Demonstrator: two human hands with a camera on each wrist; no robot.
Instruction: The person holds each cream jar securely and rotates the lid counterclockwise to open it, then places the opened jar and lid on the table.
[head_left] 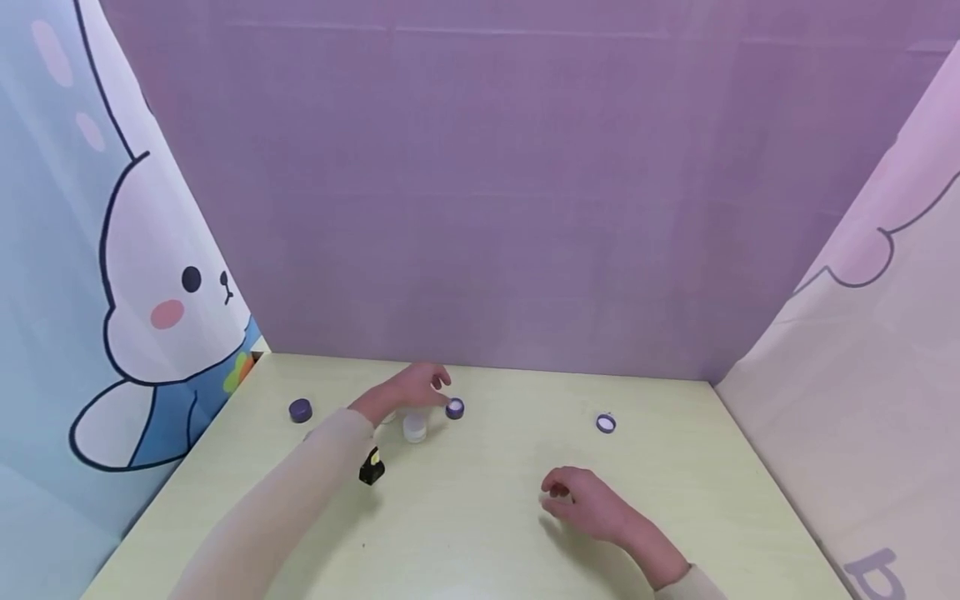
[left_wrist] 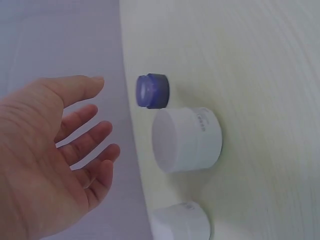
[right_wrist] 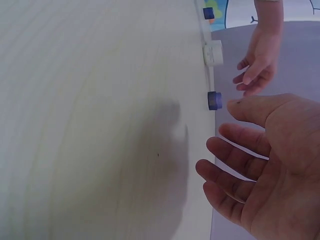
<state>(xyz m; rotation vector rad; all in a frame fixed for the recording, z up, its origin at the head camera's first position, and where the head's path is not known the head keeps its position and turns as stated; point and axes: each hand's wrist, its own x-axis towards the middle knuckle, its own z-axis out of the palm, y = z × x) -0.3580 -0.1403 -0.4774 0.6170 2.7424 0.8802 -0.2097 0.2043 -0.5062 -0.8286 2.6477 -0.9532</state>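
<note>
While left hand (head_left: 415, 387), right hand (head_left: 591, 502) hover, fingers (left_wrist: 92, 139) loosely spread: two white jars (left_wrist: 192, 140), three purple pieces (head_left: 301, 411) on table (head_left: 465, 525).

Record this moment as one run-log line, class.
left hand: empty, near small blue jar | right hand: empty, above table | two white jars: near blue jar | purple-rimmed round piece: table's right side

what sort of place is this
Probably an indoor tabletop workspace screened off with hanging sheets, though nothing shows the room beyond. A plain purple backdrop stands behind the pale table, a cartoon-printed sheet flanks its left side, and a small purple container sits on it.
</note>
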